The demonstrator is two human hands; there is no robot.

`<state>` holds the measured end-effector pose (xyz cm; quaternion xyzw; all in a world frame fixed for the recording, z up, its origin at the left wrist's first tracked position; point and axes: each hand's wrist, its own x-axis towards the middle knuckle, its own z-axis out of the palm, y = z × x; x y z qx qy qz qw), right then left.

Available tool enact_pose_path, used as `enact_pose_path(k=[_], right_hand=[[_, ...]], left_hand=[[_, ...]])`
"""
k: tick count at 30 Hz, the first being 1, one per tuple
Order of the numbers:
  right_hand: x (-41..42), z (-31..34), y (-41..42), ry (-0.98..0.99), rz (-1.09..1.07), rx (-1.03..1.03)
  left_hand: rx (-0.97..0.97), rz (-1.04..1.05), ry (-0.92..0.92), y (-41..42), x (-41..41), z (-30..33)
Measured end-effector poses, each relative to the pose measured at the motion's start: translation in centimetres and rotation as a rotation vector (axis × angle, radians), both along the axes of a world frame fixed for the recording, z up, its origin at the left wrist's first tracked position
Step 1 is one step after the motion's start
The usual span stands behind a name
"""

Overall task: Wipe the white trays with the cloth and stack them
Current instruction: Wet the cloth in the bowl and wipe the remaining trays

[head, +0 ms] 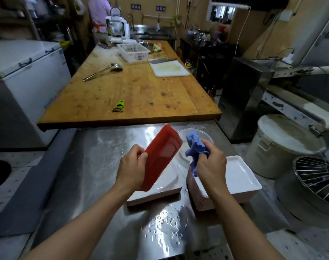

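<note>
Left hand [130,167] grip curled round red-backed tray [160,156], tilted above white tray [156,192] on wet steel surface [96,166]. Right hand [210,166] grip bunching blue cloth [195,147], over tray stack [240,177] right of white tray.

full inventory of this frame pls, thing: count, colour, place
tray held up: 1, red underside showing, tilted over steel table, in left hand
trays lying flat: white, below the held tray; count unclear
tray stack: white, right on steel table; count unclear
cloth: 1, blue-purple, in right hand
clear bowl: 1, behind cloth
steel table: 1, wet
wooden table: 1, beyond
peeler: 1, green, wooden table
ladle: 1, metal
cutting board: 1, white
basket: 1, white
lidded bucket: 1, white, floor right
left hand: grips tray
right hand: grips cloth
</note>
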<state>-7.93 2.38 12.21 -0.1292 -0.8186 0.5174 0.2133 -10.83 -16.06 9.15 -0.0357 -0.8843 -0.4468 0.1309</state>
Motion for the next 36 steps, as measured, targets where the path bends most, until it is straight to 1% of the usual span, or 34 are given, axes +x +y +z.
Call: enact_pose_path(k=[4,5,7,9,10,14,17,20,22,25,28,30,31,34,36], right_hand=[[-0.3,2.8,-2.5,0.175,0.066,0.131],[-0.3,3.3,-3.3,0.221,0.096,0.168],[-0.2,4.2,-5.0,0.281,0.205,0.232],[-0.1,4.6,-6.9,0.299,0.317,0.306],[0.0,4.7,-7.8,0.301,0.335,0.344],[-1.0,5.7,-10.1,0.316,0.225,0.503],[-2.1,6.6,-11.0,0.291,0.263,0.611],[-2.5,6.7,-11.0,0.336,0.265,0.657],[-2.6,6.4,-10.3,0.312,0.235,0.662],[-2.8,5.6,-8.3,0.163,0.197,0.591],[-3.2,5.3,-6.5,0.153,0.266,0.408],[-3.2,5.7,-6.2,0.126,0.261,0.256],[-3.1,5.8,-6.2,0.113,0.247,0.218],[-3.0,5.5,-6.4,0.15,0.229,0.281],[-3.0,5.4,-6.4,0.1,0.196,0.279]], left_hand=[[0.438,0.01,-0.226,-1.0,1.7,2.7],[0.524,0.004,-0.253,-1.2,2.1,3.2],[0.616,-0.004,-0.247,-1.4,2.7,4.0],[0.662,-0.013,-0.214,-1.8,3.2,4.7],[0.673,-0.013,-0.202,-2.0,3.4,4.9],[0.628,-0.015,-0.159,-2.9,4.2,5.5],[0.592,0.006,-0.11,-2.8,4.5,5.7],[0.642,0.046,-0.104,-3.0,4.7,5.9],[0.672,0.052,-0.104,-3.2,5.0,5.9],[0.71,0.057,-0.108,-3.5,5.5,6.0],[0.74,0.055,-0.111,-3.5,5.6,6.1],[0.795,0.048,-0.134,-3.2,5.6,6.2],[0.831,0.052,-0.15,-3.0,5.5,6.2],[0.948,0.075,-0.198,-2.7,5.1,6.2],[1.014,0.078,-0.229,-2.5,4.9,6.1]])
